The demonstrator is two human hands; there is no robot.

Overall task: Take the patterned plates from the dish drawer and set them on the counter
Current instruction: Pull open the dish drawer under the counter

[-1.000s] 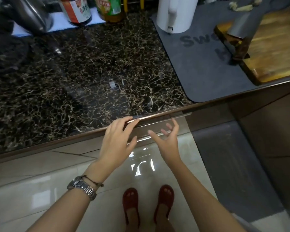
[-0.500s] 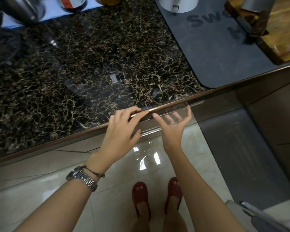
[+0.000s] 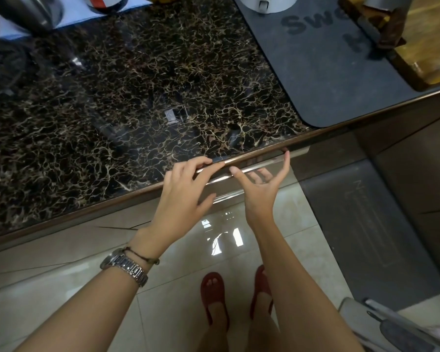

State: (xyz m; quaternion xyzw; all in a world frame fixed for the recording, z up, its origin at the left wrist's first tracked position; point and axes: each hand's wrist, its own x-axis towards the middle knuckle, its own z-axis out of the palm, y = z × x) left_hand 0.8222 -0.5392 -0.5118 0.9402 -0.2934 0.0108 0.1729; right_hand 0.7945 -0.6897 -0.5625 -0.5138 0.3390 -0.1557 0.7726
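No patterned plates are in view. A dark marbled counter (image 3: 142, 102) fills the upper half. Under its front edge runs a long metal drawer handle (image 3: 272, 161); the drawer itself is hidden beneath the counter. My left hand (image 3: 183, 196), with a watch on its wrist, rests its fingers flat on the counter's edge, fingers apart. My right hand (image 3: 262, 189) is palm up just right of it, its fingers reaching under the handle and spread; it is not closed on the bar.
A grey mat (image 3: 323, 59) lies at the counter's right with a white jug (image 3: 264, 2) on it. A wooden board (image 3: 432, 44) carries a cleaver (image 3: 389, 24). Bottles (image 3: 104, 2) and a steel pot (image 3: 36, 11) stand at the back left. A floor mat (image 3: 361, 232) lies right of my feet.
Both hands have risen from below the counter edge to it. The left hand's fingers now lie on the edge and the right hand's fingers have slid under the handle.
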